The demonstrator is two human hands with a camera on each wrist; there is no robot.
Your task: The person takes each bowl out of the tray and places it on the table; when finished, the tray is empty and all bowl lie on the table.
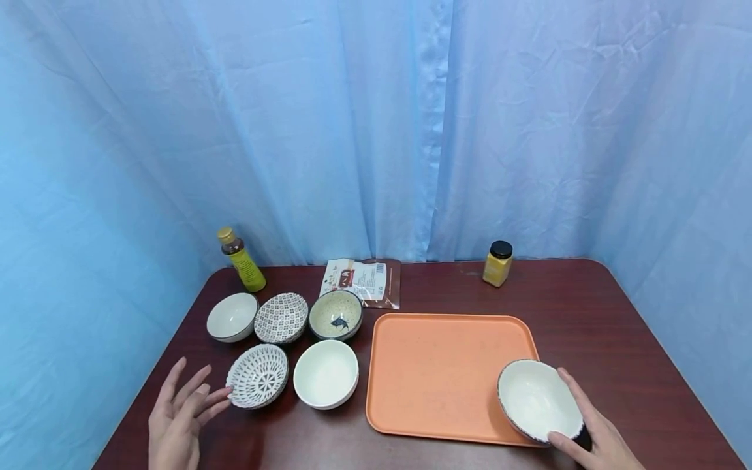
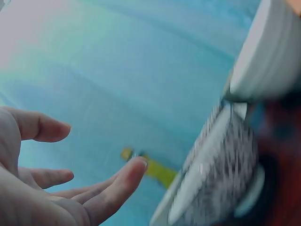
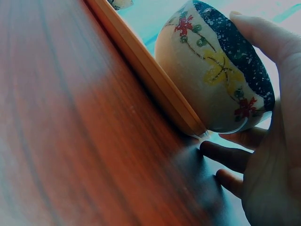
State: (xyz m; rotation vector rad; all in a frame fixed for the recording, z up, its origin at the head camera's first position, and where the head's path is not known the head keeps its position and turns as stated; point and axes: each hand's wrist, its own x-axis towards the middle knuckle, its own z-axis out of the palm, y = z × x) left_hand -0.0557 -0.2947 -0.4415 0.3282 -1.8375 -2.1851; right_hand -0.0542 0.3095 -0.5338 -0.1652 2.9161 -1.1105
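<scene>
My right hand (image 1: 602,438) grips a bowl (image 1: 539,399) by its right side, thumb at the near rim and fingers round the outer wall. White inside, the bowl tilts over the right front corner of the orange tray (image 1: 446,435). In the right wrist view, its outer wall shows red and yellow flowers and a dark speckled rim band (image 3: 235,44). My left hand (image 1: 176,418) holds nothing, its fingers spread. Its fingertips are right at the left rim of a black-and-white patterned bowl (image 1: 258,376) in the head view. Beside that bowl sits a plain white bowl (image 1: 326,374).
Behind these two stand a white bowl (image 1: 232,316), a grey-patterned bowl (image 1: 281,318) and a fish-painted bowl (image 1: 336,313). Along the back are a green-labelled bottle (image 1: 247,264), a printed food packet (image 1: 370,282) and a yellow jar (image 1: 497,264) with a black lid. Blue curtains (image 1: 388,130) surround the table.
</scene>
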